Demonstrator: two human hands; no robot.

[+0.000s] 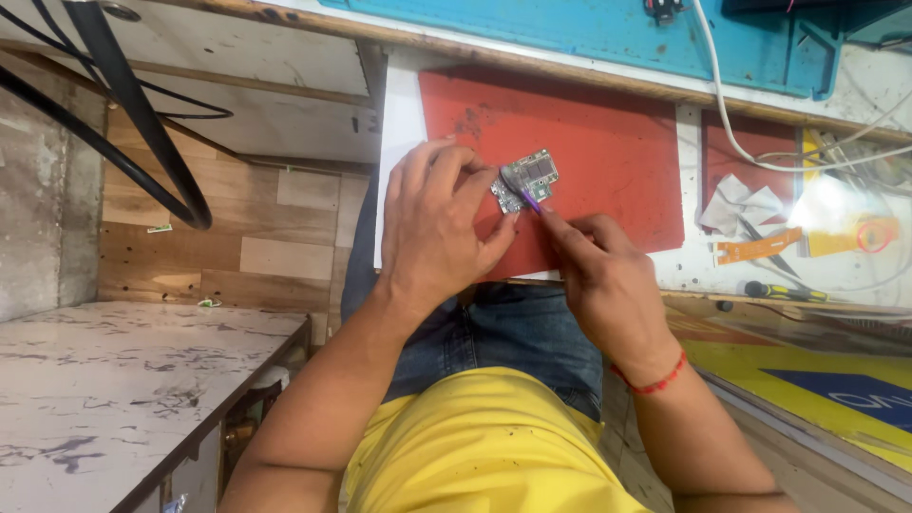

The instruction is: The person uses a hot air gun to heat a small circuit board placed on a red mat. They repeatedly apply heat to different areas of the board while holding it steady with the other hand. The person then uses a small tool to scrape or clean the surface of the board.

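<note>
From my remote seat I see a white tabletop at twelve o'clock, carrying a red mat, with a blue board along its far edge and a white cable trailing to two o'clock, where bright light glares off the surface. At nine o'clock stands a wood-panelled wall crossed by thick black cables, and at seven o'clock a marbled grey counter. A yellow and blue panel lies at four o'clock.

One sign, no packages or screens

A yellow sign with a dark blue shape lies flat at the lower right, beyond the bench's near edge.
</note>
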